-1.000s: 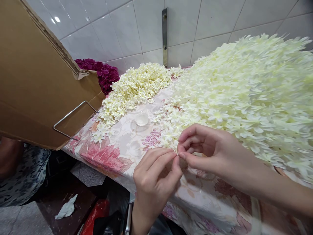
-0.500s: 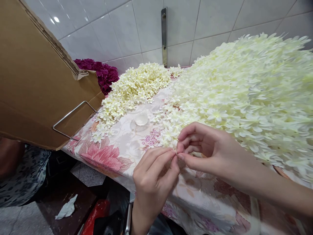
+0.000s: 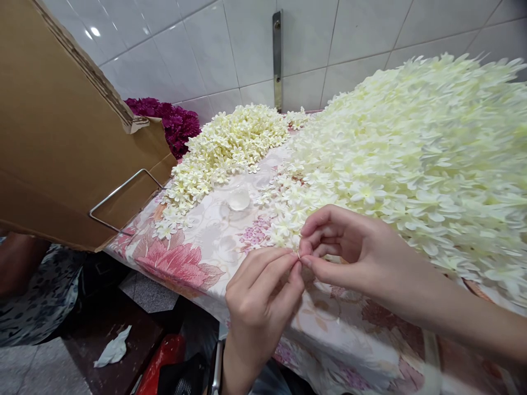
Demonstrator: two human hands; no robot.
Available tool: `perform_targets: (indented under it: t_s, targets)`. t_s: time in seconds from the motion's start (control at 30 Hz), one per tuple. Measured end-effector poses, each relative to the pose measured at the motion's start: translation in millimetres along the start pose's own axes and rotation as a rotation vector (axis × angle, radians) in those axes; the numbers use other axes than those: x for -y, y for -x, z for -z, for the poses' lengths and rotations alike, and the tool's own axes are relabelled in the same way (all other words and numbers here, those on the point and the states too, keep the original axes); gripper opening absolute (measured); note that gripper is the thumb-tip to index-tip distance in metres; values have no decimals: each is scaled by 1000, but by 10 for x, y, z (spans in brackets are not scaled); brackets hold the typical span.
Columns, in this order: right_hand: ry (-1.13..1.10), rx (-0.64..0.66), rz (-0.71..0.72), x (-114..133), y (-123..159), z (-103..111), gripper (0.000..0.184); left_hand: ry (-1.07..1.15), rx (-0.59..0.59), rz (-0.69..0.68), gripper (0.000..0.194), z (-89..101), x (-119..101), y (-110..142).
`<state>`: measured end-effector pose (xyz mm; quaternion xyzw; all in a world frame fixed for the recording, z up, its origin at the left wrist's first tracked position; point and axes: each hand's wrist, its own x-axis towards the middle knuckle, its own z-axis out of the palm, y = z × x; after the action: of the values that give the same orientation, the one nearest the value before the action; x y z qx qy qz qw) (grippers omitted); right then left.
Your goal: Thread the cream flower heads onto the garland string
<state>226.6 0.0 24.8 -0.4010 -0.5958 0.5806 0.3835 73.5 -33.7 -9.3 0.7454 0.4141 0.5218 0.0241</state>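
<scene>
My left hand [image 3: 261, 299] and my right hand [image 3: 354, 249] meet at their fingertips above the near edge of the flowered tablecloth [image 3: 214, 225]. Both are closed in a pinch. A tiny bit of a thin pale thread [image 3: 299, 254] shows where the thumbs and forefingers come together; the rest is hidden by the fingers. The right hand's other fingers curl loosely. Just behind the hands spreads a large heap of white flower heads [image 3: 382, 159]. A smaller heap of creamy white flower heads [image 3: 230, 142] lies farther back, with a small clear lump or dish [image 3: 239, 198] in front.
A cardboard box [image 3: 82, 137] with a wire handle [image 3: 119, 193] stands at the left. Purple flowers [image 3: 179, 129] lie behind it by the tiled wall [image 3: 197, 55]. Below the table, a crumpled white tissue [image 3: 114, 346] rests on a dark surface. Part of another person [image 3: 37, 296] shows at lower left.
Both hands have shifted very slightly to the right in the picture, with fingertips still pinched together. The flowers and box look the same.
</scene>
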Motion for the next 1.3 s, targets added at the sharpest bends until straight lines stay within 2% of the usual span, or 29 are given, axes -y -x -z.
perform_targets:
  t_s: [0.37, 1.3]
  targets:
    - [47, -8, 64, -59, -4, 4, 21, -3, 12, -7, 17, -13, 5, -3]
    - [53, -13, 68, -73, -9, 15, 19, 18, 37, -12, 13, -13, 3, 7]
